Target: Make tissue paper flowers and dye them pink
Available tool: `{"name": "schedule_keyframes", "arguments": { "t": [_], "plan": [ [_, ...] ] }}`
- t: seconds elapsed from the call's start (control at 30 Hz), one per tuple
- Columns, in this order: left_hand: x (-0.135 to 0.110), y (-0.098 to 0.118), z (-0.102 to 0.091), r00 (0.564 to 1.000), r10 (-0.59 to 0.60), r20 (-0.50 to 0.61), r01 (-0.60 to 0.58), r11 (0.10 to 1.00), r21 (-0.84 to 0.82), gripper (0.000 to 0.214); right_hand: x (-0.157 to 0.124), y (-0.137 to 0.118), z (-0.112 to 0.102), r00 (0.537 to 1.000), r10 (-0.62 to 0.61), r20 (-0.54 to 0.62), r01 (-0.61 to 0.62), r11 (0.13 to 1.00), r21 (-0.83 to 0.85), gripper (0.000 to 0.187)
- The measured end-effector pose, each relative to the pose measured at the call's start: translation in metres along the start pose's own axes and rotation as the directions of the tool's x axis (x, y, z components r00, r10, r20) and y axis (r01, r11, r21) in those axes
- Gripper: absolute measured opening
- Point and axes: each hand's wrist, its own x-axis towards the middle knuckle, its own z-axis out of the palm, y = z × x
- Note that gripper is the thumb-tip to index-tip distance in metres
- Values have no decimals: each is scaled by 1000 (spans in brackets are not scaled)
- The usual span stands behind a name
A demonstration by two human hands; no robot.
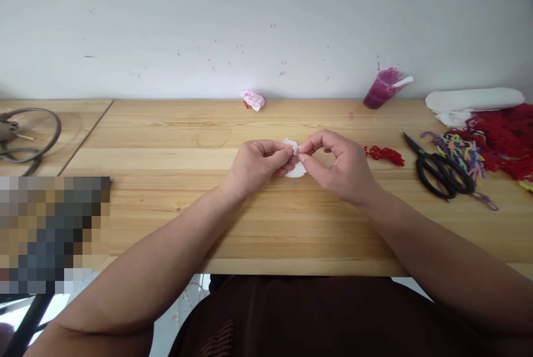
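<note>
Both my hands meet at the middle of the wooden table (166, 224), pinching a small white crumpled piece (295, 170) that looks like paper or tissue. My left hand (258, 165) grips its left side with fingers curled. My right hand (337, 165) pinches its top right between thumb and fingertips. Much of the white piece is hidden behind my fingers.
Black scissors (439, 171) lie at the right beside colourful yarn scraps (462, 151) and a red yarn pile (508, 137). A small red yarn bit (385, 154), a pink-stained cup (383, 89), a white cloth roll (474, 100), a crumpled pink-white wad (252, 99) and a grey cable (29, 137) are also there.
</note>
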Motion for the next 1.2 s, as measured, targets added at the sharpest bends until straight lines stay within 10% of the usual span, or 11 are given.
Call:
{"name": "schedule_keyframes", "arguments": {
  "t": [0.73,1.2],
  "plan": [
    [-2,-2,-2,996,-15,90,17,1000,-25,29,1,1,0,996,-78,-48,74,994,-86,8],
    [0,-8,2,991,127,-42,-116,971,208,22,-3,-3,3,992,-99,-72,92,990,-105,6]
  ]
}}
